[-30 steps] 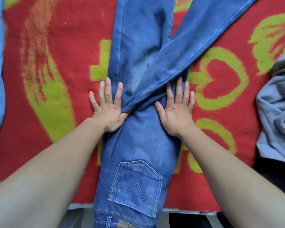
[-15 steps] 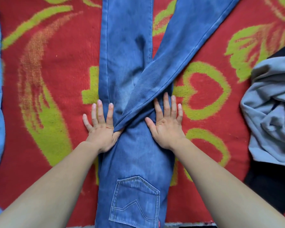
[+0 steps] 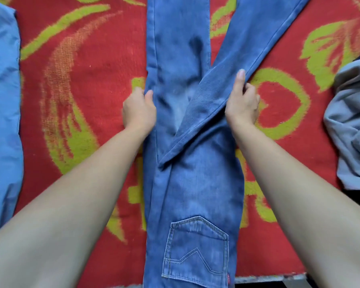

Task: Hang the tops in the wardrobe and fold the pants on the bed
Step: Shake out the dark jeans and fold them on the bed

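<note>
A pair of blue jeans (image 3: pixel 195 183) lies flat on a red blanket (image 3: pixel 81 90) patterned in yellow-green, between a person's two bare forearms. The left hand (image 3: pixel 138 111) grips the outer left edge of the straight leg, thumb on top of the denim and fingers curled under the seam. The right hand (image 3: pixel 242 102) pinches the right edge of the other leg, thumb stretched along the top of the cloth and fingers tucked beneath it. Both hands hold the jeans about level with each other, just beyond the point where the legs part.

The denim is mid-blue with faded, paler patches down the thigh and knee. A stitched back pocket (image 3: pixel 195 250) faces up at the near end, a small red tab on its right edge.

The jeans' long axis runs away from the person, seat end nearest and legs pointing to the far side. One leg runs straight ahead; the other lies over it and slants off to the upper right, so the two form a narrow V. Both leave the picture at the top.

A blue garment (image 3: pixel 2 100) lies along the blanket's left side and a crumpled grey garment (image 3: pixel 351 125) on its right, each well apart from the jeans.
</note>
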A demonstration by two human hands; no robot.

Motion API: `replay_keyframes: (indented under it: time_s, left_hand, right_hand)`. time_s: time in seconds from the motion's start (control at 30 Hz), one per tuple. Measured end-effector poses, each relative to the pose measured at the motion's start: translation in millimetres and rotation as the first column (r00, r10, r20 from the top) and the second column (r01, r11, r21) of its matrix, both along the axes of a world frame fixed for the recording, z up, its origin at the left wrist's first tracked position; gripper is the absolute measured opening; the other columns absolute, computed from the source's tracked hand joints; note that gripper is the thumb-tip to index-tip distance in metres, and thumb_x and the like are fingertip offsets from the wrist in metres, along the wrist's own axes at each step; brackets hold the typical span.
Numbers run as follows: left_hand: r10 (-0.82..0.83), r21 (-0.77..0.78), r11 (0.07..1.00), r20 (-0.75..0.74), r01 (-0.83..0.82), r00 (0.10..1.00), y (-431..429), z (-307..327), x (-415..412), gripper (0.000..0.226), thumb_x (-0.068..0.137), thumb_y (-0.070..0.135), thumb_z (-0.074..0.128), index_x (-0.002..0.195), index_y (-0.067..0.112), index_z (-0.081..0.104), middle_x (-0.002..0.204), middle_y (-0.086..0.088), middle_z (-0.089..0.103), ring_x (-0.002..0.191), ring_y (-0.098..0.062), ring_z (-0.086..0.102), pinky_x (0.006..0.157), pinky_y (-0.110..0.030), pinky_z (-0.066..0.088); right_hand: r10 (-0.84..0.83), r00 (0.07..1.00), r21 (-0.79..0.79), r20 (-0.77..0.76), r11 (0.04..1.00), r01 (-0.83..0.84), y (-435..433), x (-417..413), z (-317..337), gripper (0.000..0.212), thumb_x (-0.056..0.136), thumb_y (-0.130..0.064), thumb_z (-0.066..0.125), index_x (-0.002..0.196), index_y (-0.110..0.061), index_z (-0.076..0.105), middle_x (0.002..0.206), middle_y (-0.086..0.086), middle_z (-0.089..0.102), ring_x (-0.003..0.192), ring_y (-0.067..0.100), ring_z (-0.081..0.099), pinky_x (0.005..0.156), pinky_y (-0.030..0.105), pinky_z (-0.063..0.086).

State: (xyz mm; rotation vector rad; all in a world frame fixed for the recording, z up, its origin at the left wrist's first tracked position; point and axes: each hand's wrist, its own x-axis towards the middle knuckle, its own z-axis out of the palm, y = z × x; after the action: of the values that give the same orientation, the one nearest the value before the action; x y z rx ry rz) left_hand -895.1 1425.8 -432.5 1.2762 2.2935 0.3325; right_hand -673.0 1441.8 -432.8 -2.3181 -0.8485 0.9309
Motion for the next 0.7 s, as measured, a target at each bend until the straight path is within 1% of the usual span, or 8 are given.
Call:
replay_keyframes:
  time_s: [0.1, 0.17, 0.23, 0.3, 0.37, 0.47, 0.6, 0.7]
  left_hand:
    - [0.11, 0.016, 0.994, -0.074, -0.11, 0.991, -3, 1, -21, 0.031, 0.099, 0.033, 0.051, 0.113, 0.007, 0.061, 0.12, -0.018, 0.063, 0.115, -0.037, 0.054, 0.091, -0.04, 0.036]
    - [0.085, 0.108, 0.992, -0.152, -0.069, 0.985, -12, 8, -15, 0.033, 0.093, 0.033, 0.056, 0.119, 0.013, 0.056, 0.129, -0.014, 0.054, 0.122, -0.034, 0.048, 0.098, -0.041, 0.035]
    - [-0.201, 0.215, 0.938, -0.303, 0.272, 0.932, -20, 16, 2, 0.044, 0.093, 0.033, 0.052, 0.133, 0.014, 0.051, 0.145, -0.014, 0.041, 0.134, -0.033, 0.038, 0.106, -0.043, 0.031]
    - [-0.556, 0.075, 0.783, -0.361, 0.618, 0.749, -20, 13, 12, 0.045, 0.1, 0.032, 0.043, 0.144, 0.02, 0.044, 0.155, -0.01, 0.032, 0.145, -0.03, 0.026, 0.113, -0.047, 0.022]
    - [-0.665, -0.091, 0.73, -0.321, 0.677, 0.675, -8, 8, 18, 0.041, 0.103, 0.034, 0.037, 0.141, 0.024, 0.047, 0.153, -0.005, 0.037, 0.143, -0.025, 0.028, 0.114, -0.05, 0.018]
    - [-0.576, -0.006, 0.789, -0.355, 0.614, 0.736, 25, 13, 39, 0.039, 0.101, 0.034, 0.038, 0.134, 0.018, 0.053, 0.143, -0.01, 0.045, 0.134, -0.029, 0.039, 0.111, -0.05, 0.025]
    - [-0.774, -0.153, 0.633, -0.11, 0.759, 0.624, 56, 4, 81, 0.054, 0.105, 0.045, 0.02, 0.155, 0.024, 0.022, 0.165, -0.002, 0.006, 0.152, -0.021, 0.001, 0.119, -0.056, 0.003]
    - [-0.75, -0.233, 0.648, -0.028, 0.725, 0.661, 62, -6, 88, 0.062, 0.102, 0.056, 0.015, 0.157, 0.029, 0.012, 0.165, 0.003, -0.005, 0.151, -0.017, -0.011, 0.119, -0.053, -0.009]
  right_hand:
    - [0.118, 0.992, -0.057, 0.04, 0.992, -0.115, 2, 9, -4, 0.063, 0.092, -0.061, 0.052, 0.139, -0.02, 0.05, 0.137, 0.009, 0.053, 0.129, 0.026, 0.048, 0.107, 0.033, 0.034]
    - [0.07, 0.996, -0.029, -0.047, 0.997, -0.072, 8, 14, -4, 0.051, 0.088, -0.056, 0.061, 0.125, -0.021, 0.061, 0.125, 0.002, 0.064, 0.118, 0.022, 0.057, 0.106, 0.034, 0.041]
    - [-0.017, 0.987, 0.008, -0.16, 1.0, 0.018, 17, 18, 1, 0.036, 0.085, -0.051, 0.063, 0.103, -0.021, 0.068, 0.104, -0.006, 0.07, 0.098, 0.015, 0.063, 0.098, 0.036, 0.048]
    - [-0.019, 0.989, 0.02, -0.146, 1.0, 0.022, 27, 22, 7, 0.031, 0.085, -0.045, 0.061, 0.096, -0.018, 0.069, 0.099, -0.005, 0.072, 0.09, 0.013, 0.061, 0.095, 0.038, 0.05]
    - [-0.025, 0.995, 0.039, -0.099, 0.999, 0.029, 36, 29, 7, 0.02, 0.085, -0.034, 0.058, 0.089, -0.017, 0.068, 0.094, -0.002, 0.07, 0.084, 0.015, 0.056, 0.091, 0.04, 0.05]
    - [-0.111, 0.975, 0.041, -0.193, 0.992, 0.121, 40, 36, 4, 0.012, 0.082, -0.022, 0.06, 0.071, -0.018, 0.059, 0.078, -0.005, 0.061, 0.077, 0.015, 0.053, 0.078, 0.036, 0.051]
    - [-0.151, 0.925, 0.061, -0.349, 0.981, 0.183, 35, 43, -5, 0.015, 0.083, -0.017, 0.06, 0.07, -0.02, 0.054, 0.078, 0.0, 0.055, 0.075, 0.015, 0.048, 0.067, 0.03, 0.039]
    - [-0.143, 0.905, 0.039, -0.401, 0.984, 0.173, 39, 46, 0, 0.014, 0.084, -0.016, 0.06, 0.071, -0.019, 0.056, 0.079, 0.003, 0.056, 0.073, 0.018, 0.049, 0.065, 0.031, 0.038]
